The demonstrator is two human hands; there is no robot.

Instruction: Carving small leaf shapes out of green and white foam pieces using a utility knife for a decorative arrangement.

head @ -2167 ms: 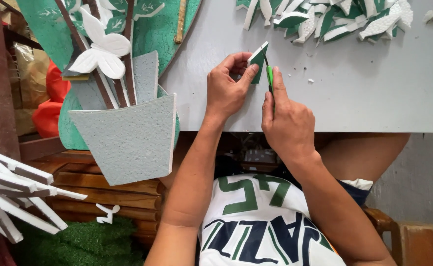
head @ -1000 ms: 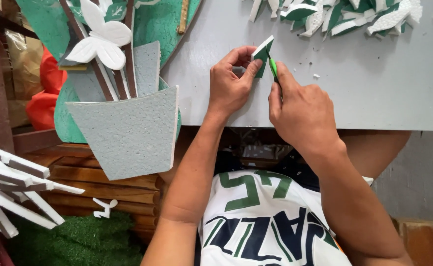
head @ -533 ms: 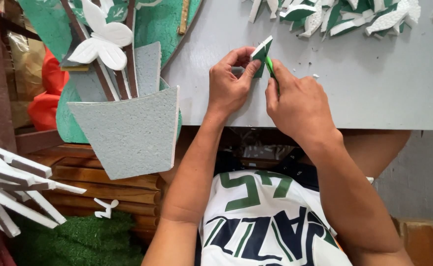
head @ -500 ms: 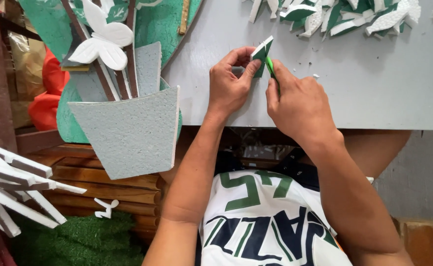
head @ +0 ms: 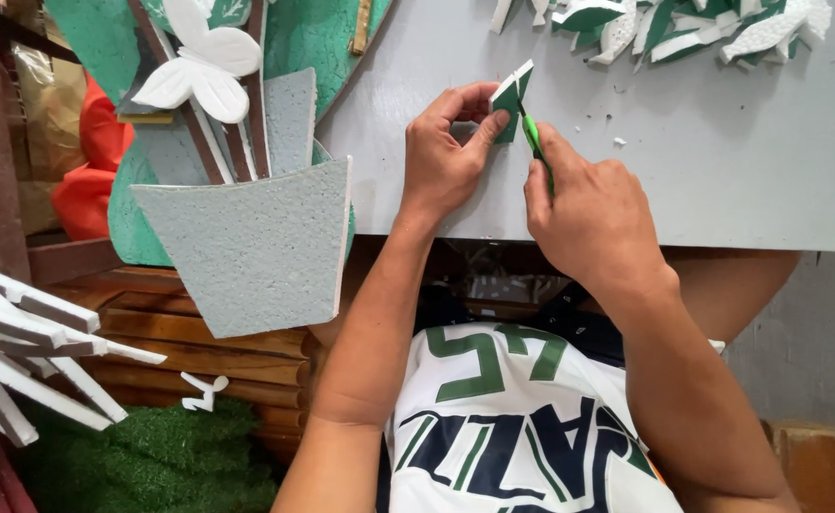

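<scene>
- The small green-and-white foam piece (head: pixel 511 95) stands on edge above the grey bench (head: pixel 721 180), just in from its near edge and left of the bench's middle.
- Your left hand (head: pixel 444 152) pinches that piece: thumb pressed against its green face, fingers curled over behind its top, wrist bent back toward you across the bench edge.
- Your right hand (head: pixel 588 214) is closed round a slim green-handled cutter (head: pixel 534 142); the index finger lies along the handle, and the tip meets the lower right edge of the foam piece.
- The two hands sit close, knuckles nearly touching, with both forearms running down and out toward your body over the bench's near edge.
- To the right of your right hand the bench is bare grey surface with a few white crumbs (head: pixel 617 142).
- Along the far edge lies a heap of green and white foam offcuts (head: pixel 664 24), well apart from your hands.
- Left of your left forearm the bench ends; a grey foam pot shape (head: pixel 246 247) stands just beside that corner, with brown strips and a white foam butterfly (head: pixel 199 71) rising above it.
- Farther left and lower, white foam sticks (head: pixel 28 351) fan out over a patch of green artificial turf (head: pixel 151 456).
</scene>
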